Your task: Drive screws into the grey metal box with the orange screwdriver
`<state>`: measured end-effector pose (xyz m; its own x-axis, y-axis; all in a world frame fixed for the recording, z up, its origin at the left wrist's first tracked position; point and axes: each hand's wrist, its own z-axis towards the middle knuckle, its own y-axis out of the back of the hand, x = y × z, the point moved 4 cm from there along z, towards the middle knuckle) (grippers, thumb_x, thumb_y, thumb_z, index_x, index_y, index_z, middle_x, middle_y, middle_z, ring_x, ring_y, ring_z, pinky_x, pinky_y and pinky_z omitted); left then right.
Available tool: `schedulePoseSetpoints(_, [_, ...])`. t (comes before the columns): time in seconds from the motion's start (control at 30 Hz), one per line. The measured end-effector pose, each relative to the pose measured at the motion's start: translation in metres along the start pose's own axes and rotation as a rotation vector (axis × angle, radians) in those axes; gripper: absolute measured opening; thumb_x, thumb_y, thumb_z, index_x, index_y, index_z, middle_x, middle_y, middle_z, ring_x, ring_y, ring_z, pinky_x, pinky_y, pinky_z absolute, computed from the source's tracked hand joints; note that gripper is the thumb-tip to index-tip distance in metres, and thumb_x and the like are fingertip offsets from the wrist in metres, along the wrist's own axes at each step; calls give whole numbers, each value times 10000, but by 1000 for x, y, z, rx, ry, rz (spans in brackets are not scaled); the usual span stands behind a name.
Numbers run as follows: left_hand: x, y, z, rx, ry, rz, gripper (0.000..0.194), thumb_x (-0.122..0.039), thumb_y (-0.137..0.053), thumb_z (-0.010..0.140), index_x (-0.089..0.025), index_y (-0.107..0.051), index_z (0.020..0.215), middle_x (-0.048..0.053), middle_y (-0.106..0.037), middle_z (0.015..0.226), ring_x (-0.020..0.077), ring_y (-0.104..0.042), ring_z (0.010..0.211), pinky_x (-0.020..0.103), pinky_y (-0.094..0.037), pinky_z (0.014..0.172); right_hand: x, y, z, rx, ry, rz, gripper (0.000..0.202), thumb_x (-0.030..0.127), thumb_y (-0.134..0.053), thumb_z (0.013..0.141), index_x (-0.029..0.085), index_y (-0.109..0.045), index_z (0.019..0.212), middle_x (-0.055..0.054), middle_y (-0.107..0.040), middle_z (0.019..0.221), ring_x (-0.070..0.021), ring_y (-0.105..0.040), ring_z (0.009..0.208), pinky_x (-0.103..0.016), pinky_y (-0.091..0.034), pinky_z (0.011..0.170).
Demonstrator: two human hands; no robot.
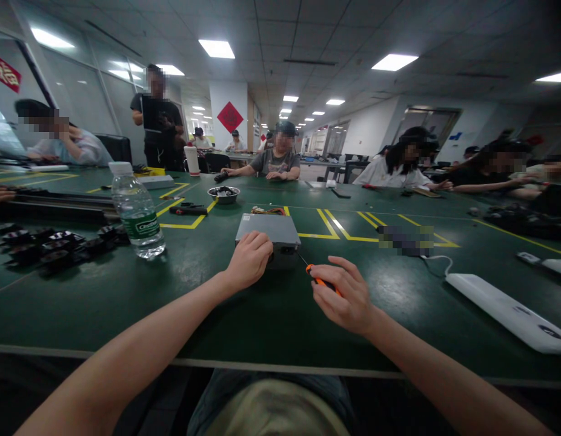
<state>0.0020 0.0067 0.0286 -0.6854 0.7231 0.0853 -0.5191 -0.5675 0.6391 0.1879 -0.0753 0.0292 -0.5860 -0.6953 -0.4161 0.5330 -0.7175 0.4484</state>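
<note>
At twelve o'clock on the green table (208,321) sat a gray metal box (269,228), socket (288,249) facing six; the left hand (249,261) lay curled over its seven o'clock corner, grip unclear. The right hand (348,293) pinched an orange-and-black screwdriver (325,283), long axis slanting from four, tip toward ten.

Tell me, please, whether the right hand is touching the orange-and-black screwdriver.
Touching: the head view shows the right hand holding the screwdriver by its handle, which passes beneath the curled fingers.
</note>
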Motion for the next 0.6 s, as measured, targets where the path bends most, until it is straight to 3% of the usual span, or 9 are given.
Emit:
schedulePoseSetpoints(0.33, [-10, 2, -1, 33, -126, -109, 300, -147, -281, 888, -189, -498, 684, 27, -505, 686, 139, -443, 628, 273, -370, 595, -2, 4, 9, -58, 9, -77, 234, 124, -640, 758, 231, -484, 894, -30, -654, 913, -145, -620, 801, -320, -495, 741])
schedulePoseSetpoints(0.4, [-10, 3, -1, 30, -110, -116, 283, -160, -288, 883, -187, -519, 722, 33, -518, 708, 144, -459, 648, 278, -383, 619, 2, 3, 13, -58, -31, -67, 224, 121, -609, 761, 226, -498, 926, -33, -642, 870, -152, -621, 785, -304, -512, 721])
schedulePoseSetpoints(0.5, [-9, 6, -1, 0, -39, -97, 254, -192, -311, 882, -179, -548, 791, 52, -544, 756, 165, -480, 711, 309, -403, 687, 1, 5, 15, -152, -222, 36, 242, 187, -575, 771, 194, -498, 1000, -25, -604, 772, -148, -611, 691, -277, -539, 651])
schedulePoseSetpoints(0.6, [-4, 7, 0, -37, 58, -57, 233, -209, -339, 885, -179, -570, 886, 66, -584, 859, 187, -501, 815, 345, -405, 769, 6, 1, 13, -61, -121, 80, 197, 151, -552, 773, 211, -509, 955, -26, -589, 818, -154, -619, 781, -280, -550, 688])
